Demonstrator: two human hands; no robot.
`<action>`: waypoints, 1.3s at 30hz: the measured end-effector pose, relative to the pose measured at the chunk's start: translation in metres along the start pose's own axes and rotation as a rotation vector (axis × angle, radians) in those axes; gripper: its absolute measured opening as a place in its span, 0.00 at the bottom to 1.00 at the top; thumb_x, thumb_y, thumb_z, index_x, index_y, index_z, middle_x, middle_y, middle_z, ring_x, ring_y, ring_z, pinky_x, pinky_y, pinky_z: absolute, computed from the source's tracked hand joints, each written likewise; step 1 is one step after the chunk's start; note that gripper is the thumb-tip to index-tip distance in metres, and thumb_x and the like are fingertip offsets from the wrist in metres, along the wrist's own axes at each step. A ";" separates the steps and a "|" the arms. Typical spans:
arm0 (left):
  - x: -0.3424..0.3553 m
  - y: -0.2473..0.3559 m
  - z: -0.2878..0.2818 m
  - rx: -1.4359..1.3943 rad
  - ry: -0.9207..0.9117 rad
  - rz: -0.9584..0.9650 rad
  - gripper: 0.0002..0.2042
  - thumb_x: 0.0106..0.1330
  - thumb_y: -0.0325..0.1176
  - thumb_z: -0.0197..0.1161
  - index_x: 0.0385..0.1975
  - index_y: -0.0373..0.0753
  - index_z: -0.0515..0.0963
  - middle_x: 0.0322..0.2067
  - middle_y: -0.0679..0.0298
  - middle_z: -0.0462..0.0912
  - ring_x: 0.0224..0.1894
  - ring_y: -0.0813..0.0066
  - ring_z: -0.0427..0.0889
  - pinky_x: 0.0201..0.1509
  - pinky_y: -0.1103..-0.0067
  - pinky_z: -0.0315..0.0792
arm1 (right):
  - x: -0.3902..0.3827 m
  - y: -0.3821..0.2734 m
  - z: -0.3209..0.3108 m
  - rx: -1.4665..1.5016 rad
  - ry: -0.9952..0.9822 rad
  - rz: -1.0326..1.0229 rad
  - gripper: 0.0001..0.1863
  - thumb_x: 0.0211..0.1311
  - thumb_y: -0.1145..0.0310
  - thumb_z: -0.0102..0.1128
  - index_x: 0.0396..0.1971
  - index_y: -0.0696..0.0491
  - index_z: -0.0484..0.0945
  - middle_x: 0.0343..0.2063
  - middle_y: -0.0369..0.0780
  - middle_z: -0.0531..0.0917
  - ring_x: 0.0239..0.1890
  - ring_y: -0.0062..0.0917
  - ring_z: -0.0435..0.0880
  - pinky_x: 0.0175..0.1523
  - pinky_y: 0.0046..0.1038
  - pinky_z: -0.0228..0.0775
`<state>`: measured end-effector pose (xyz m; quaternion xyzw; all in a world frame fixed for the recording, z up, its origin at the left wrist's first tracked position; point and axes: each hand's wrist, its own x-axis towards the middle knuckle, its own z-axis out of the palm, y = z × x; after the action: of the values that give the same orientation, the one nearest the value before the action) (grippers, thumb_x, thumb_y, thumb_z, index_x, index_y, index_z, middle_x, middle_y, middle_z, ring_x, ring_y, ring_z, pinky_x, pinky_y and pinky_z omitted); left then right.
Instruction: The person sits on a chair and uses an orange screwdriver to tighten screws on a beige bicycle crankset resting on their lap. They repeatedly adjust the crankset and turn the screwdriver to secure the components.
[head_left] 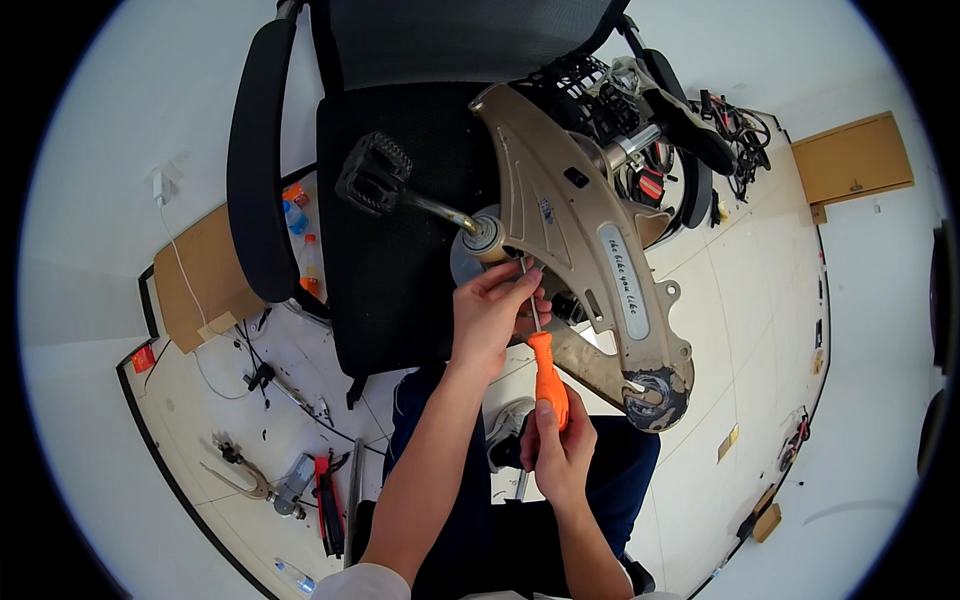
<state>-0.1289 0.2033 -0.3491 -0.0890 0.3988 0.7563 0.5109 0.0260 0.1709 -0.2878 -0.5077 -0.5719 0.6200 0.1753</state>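
Note:
A bronze-coloured bike frame point(560, 190) leans across the seat of a black office chair, its dark, scuffed lower end hanging past the seat edge. A crank point(443, 211) with a black pedal point(375, 173) sticks out to the left. My right hand point(562, 445) is closed round the orange handle of a screwdriver point(548, 372), whose shaft points up at the frame. My left hand point(490, 310) pinches the shaft near its tip, just below the crank's hub, touching the frame's underside. Whether a small part sits between those fingertips is hidden.
The office chair point(400, 310) stands before my knees, with armrests on both sides. Cables and dark parts point(735, 140) lie at the far right. On the floor at left are a cardboard box point(205, 275), a red-handled tool point(328, 505) and a metal fork-shaped part point(245, 475).

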 end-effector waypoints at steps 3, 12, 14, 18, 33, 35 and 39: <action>0.000 -0.001 0.000 -0.001 0.003 0.019 0.13 0.62 0.31 0.67 0.44 0.32 0.78 0.30 0.60 0.82 0.29 0.73 0.83 0.34 0.77 0.81 | 0.000 0.000 -0.001 0.017 0.003 0.002 0.20 0.70 0.66 0.53 0.54 0.63 0.68 0.17 0.33 0.72 0.12 0.13 0.68 0.16 0.17 0.59; -0.001 0.000 0.002 0.004 -0.004 0.021 0.14 0.64 0.32 0.66 0.45 0.31 0.78 0.29 0.60 0.82 0.28 0.73 0.83 0.31 0.79 0.80 | 0.006 0.004 -0.010 -0.485 0.122 -0.408 0.23 0.62 0.68 0.62 0.52 0.65 0.71 0.22 0.41 0.79 0.15 0.22 0.75 0.22 0.22 0.67; -0.001 0.000 0.003 0.005 -0.013 0.022 0.14 0.65 0.33 0.65 0.45 0.31 0.78 0.29 0.60 0.82 0.27 0.73 0.83 0.31 0.80 0.79 | 0.010 0.001 -0.012 -0.683 0.162 -0.641 0.25 0.59 0.69 0.65 0.53 0.65 0.71 0.24 0.44 0.80 0.17 0.26 0.77 0.24 0.24 0.70; 0.000 -0.003 0.000 0.017 -0.011 0.053 0.13 0.66 0.35 0.63 0.44 0.32 0.79 0.29 0.60 0.82 0.27 0.74 0.83 0.31 0.80 0.79 | 0.005 -0.028 -0.009 -0.800 0.127 -0.653 0.27 0.53 0.72 0.68 0.54 0.61 0.73 0.30 0.48 0.81 0.24 0.34 0.81 0.32 0.26 0.75; -0.001 -0.005 0.000 0.017 -0.035 0.085 0.11 0.67 0.34 0.62 0.44 0.34 0.80 0.28 0.63 0.83 0.27 0.77 0.82 0.32 0.83 0.76 | 0.009 -0.020 -0.018 -0.792 0.153 -0.742 0.27 0.53 0.73 0.68 0.54 0.60 0.74 0.27 0.46 0.81 0.23 0.31 0.81 0.32 0.26 0.75; 0.001 -0.004 0.000 0.021 -0.039 0.097 0.11 0.67 0.33 0.62 0.44 0.35 0.81 0.28 0.63 0.83 0.27 0.77 0.82 0.32 0.83 0.76 | 0.011 -0.020 -0.019 -0.753 0.140 -0.680 0.25 0.53 0.73 0.67 0.53 0.62 0.74 0.25 0.44 0.81 0.23 0.28 0.81 0.32 0.25 0.74; 0.001 -0.005 0.000 0.078 -0.033 0.097 0.12 0.67 0.34 0.62 0.44 0.34 0.80 0.29 0.63 0.82 0.27 0.78 0.81 0.32 0.83 0.76 | 0.016 0.003 -0.027 -0.557 0.089 -0.493 0.22 0.61 0.72 0.61 0.53 0.65 0.72 0.19 0.38 0.78 0.17 0.17 0.76 0.24 0.20 0.70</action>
<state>-0.1250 0.2047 -0.3516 -0.0373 0.4232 0.7655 0.4832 0.0431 0.1970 -0.2922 -0.4094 -0.8155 0.3571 0.1994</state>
